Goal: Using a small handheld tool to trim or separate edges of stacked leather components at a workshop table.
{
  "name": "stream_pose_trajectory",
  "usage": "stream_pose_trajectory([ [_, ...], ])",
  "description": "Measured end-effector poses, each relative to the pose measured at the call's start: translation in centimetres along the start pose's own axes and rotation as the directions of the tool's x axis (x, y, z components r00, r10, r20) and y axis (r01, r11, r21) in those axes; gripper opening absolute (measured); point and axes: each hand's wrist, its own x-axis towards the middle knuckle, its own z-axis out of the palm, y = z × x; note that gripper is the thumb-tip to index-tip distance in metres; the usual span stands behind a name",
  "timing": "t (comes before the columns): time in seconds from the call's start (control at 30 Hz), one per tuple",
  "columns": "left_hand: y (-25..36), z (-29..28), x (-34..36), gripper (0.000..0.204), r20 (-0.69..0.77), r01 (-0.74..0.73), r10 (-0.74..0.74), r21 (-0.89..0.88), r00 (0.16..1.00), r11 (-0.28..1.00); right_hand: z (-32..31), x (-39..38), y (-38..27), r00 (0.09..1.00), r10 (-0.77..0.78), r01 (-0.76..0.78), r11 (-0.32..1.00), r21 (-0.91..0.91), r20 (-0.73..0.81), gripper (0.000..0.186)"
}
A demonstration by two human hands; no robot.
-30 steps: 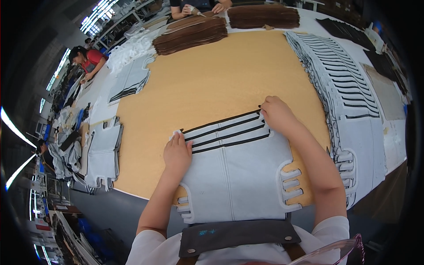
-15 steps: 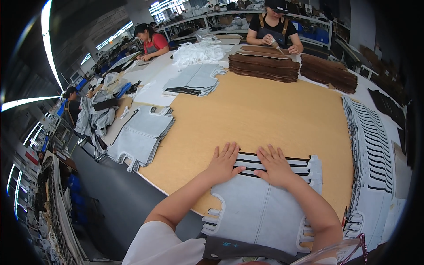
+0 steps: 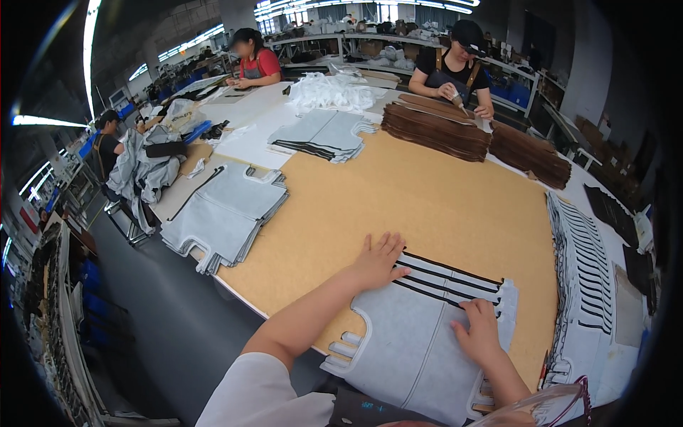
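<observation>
A light grey cut panel [image 3: 398, 334] with a seam down its middle and notched sides lies in front of me. Several black strips [image 3: 455, 274] run across its far end. My left hand [image 3: 379, 265] rests flat on the far left corner, fingers stretched, thumb over the strips' left ends. My right hand [image 3: 480, 331] is on the panel's right part, thumb apart from its bent fingers. Its fingertips touch the panel near the right end of the nearest strip; nothing shows held in it.
Tan board [image 3: 427, 192] covers the tabletop. Grey panel stacks stand at left [image 3: 228, 206] and far [image 3: 320, 135]. A row of black-striped grey pieces [image 3: 580, 263] lies right. Beyond are brown piles [image 3: 434, 132] and a co-worker [image 3: 455, 71] holding a bottle; other people work left.
My right hand has slid right and toward me, off the middle of the strips, with its fingers now bent. My left hand stays on the far left corner. The view has shifted slightly.
</observation>
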Motion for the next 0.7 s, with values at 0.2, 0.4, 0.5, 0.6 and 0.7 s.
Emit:
stream_pose_trajectory([
  [0.2, -4.5, -2.3, -0.6, 0.052, -0.169, -0.044, -0.039, -0.462, 0.985, 0.886, -0.5, 5.0, 0.5, 0.941, 0.270, -0.274, 0.962, -0.012, 0.203, 0.032],
  [0.4, -4.6, -4.9, -1.1, 0.046, -0.169, 0.007, -0.095, -0.458, 0.981, 0.889, -0.5, 6.6, 0.0, 0.929, 0.255, -0.289, 0.953, 0.094, 0.267, 0.013],
  [0.5, -4.4, -4.5, -1.1, 0.043, -0.130, 0.007, -0.077, -0.470, 0.989, 0.882, 0.2, 7.1, 0.9, 0.981, 0.057, -0.044, 0.996, -0.074, 0.188, 0.014],
  [0.6, -4.2, -4.0, -1.1, 0.040, -0.151, -0.038, -0.028, -0.419, 0.988, 0.907, 0.4, 8.0, 1.0, 0.965, 0.126, -0.110, 0.991, -0.080, 0.230, 0.013],
  [0.7, -3.6, -4.4, -1.1, 0.037, -0.137, -0.051, -0.005, -0.403, 0.991, 0.914, 0.1, 8.3, 1.0, 0.955, 0.161, -0.141, 0.985, -0.097, 0.247, 0.016],
])
